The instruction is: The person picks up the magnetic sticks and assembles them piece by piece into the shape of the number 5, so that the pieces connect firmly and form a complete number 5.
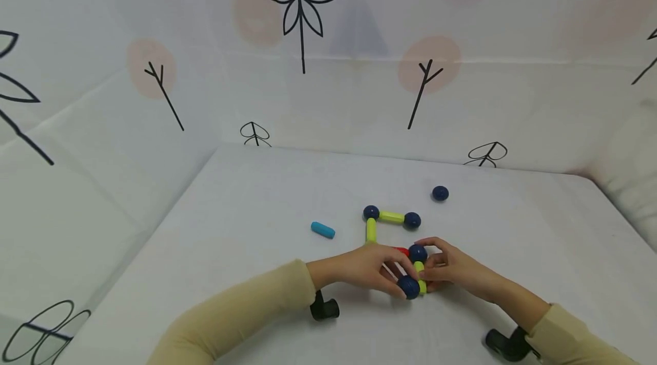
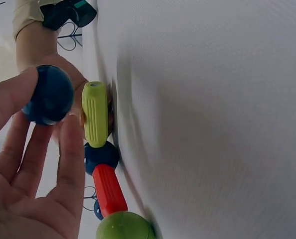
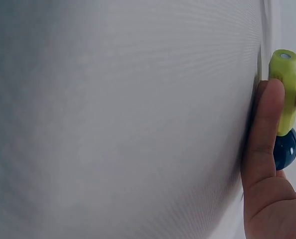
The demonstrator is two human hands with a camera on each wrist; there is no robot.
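Observation:
Between thumb and fingers, my left hand (image 1: 364, 267) pinches a dark blue ball (image 2: 51, 94), held close beside the free end of a yellow-green magnetic stick (image 2: 94, 114). My right hand (image 1: 457, 271) holds that stick, thumb on one side and a finger on the other. The stick's far end meets another dark blue ball (image 1: 418, 253), which joins a red stick (image 2: 109, 189). A green ball (image 2: 125, 228) sits at the red stick's other end; my left hand hides it in the head view. From there a second yellow-green stick (image 1: 371, 230) runs away to a dark blue ball (image 1: 371, 213).
Another yellow-green stick (image 1: 392, 217) links that far ball to a dark blue ball (image 1: 412, 220) on its right. A loose blue stick (image 1: 323, 230) lies left of the chain. One more dark blue ball (image 1: 440, 193) rests farther back on the white table (image 1: 256, 194).

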